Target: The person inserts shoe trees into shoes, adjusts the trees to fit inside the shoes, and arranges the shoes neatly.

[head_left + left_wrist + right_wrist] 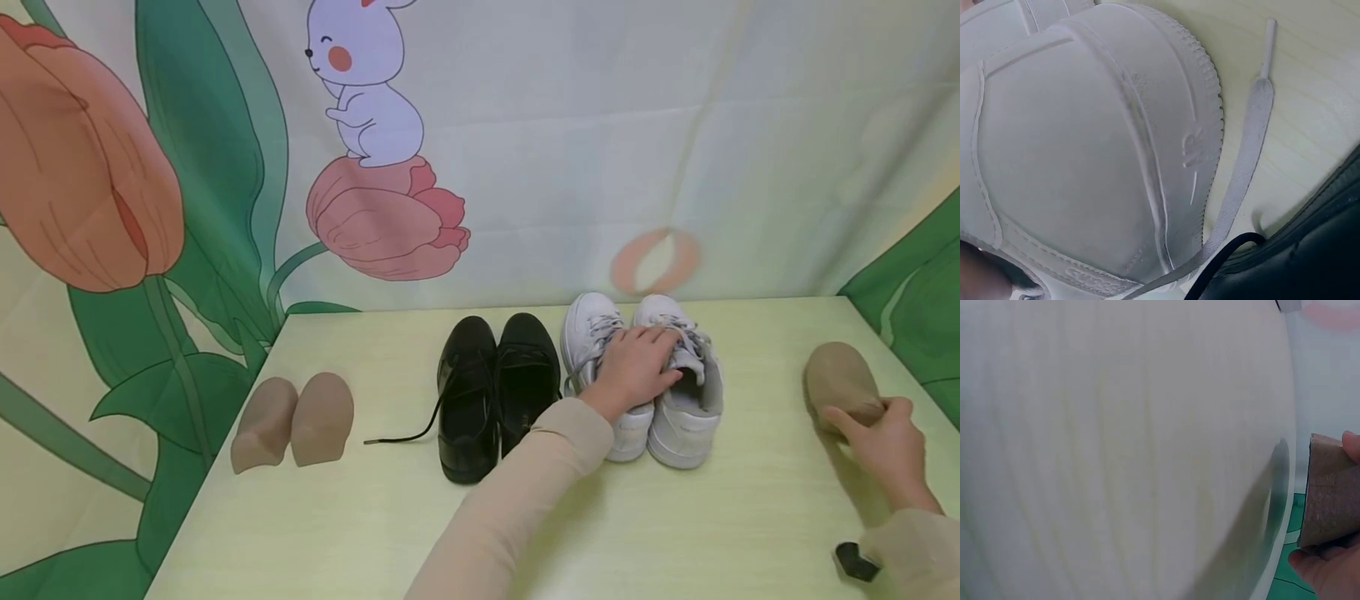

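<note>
My left hand (636,367) lies over the pair of white lace-up sneakers, its fingers and thumb gripping around the tongue of the right white sneaker (686,417). The left white sneaker (1066,144) sits under the wrist, its toe and a loose lace showing in the left wrist view. Over at the right side of the table, my right hand (888,442) holds a beige, toe-shaped shoe insert (840,379) between thumb and fingers. The insert's flat brown end (1335,494) faces the right wrist camera, above the table.
Black lace-up shoes (468,450) stand just left of the sneakers, one lace (401,439) trailing on the table. Two more beige inserts (322,417) lie at the far left. A small black object (857,562) is by the right sleeve. A printed curtain (540,167) hangs behind the table.
</note>
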`<state>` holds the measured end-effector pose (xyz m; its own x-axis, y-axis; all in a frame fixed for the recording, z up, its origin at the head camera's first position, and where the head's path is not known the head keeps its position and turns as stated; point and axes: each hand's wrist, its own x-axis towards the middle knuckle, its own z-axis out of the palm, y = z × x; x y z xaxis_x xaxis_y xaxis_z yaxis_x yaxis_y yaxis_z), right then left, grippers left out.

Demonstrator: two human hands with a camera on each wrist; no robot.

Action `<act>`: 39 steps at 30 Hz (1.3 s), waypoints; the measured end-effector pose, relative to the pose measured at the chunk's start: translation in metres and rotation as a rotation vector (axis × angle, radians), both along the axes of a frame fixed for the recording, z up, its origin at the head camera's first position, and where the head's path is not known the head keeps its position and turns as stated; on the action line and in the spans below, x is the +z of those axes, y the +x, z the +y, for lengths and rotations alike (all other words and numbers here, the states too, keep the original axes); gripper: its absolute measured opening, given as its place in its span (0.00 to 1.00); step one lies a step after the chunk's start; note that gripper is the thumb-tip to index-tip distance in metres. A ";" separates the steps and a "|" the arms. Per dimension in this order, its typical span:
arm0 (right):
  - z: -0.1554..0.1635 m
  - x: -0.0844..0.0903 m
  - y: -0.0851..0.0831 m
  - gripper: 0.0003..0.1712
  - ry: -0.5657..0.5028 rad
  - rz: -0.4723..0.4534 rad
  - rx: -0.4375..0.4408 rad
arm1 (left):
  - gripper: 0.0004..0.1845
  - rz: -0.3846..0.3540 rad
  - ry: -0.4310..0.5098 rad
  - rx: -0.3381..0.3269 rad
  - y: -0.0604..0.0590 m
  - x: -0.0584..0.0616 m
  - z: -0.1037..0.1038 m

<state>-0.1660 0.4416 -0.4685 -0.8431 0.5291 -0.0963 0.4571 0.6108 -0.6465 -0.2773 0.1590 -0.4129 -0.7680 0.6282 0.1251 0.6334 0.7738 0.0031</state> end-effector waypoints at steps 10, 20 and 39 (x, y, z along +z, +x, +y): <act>-0.005 0.002 -0.001 0.49 -0.008 0.028 0.033 | 0.28 0.039 -0.041 0.039 -0.002 -0.003 0.009; -0.014 0.008 -0.002 0.47 0.039 0.061 0.068 | 0.23 0.079 -0.076 0.069 0.000 0.001 0.014; -0.014 0.008 0.001 0.48 0.040 0.028 0.072 | 0.16 0.206 -0.033 0.049 0.002 -0.002 0.012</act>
<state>-0.1655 0.4276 -0.4602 -0.8813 0.4697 -0.0519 0.3929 0.6673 -0.6328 -0.2754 0.1711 -0.4152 -0.7578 0.5973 0.2628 0.5798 0.8011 -0.1486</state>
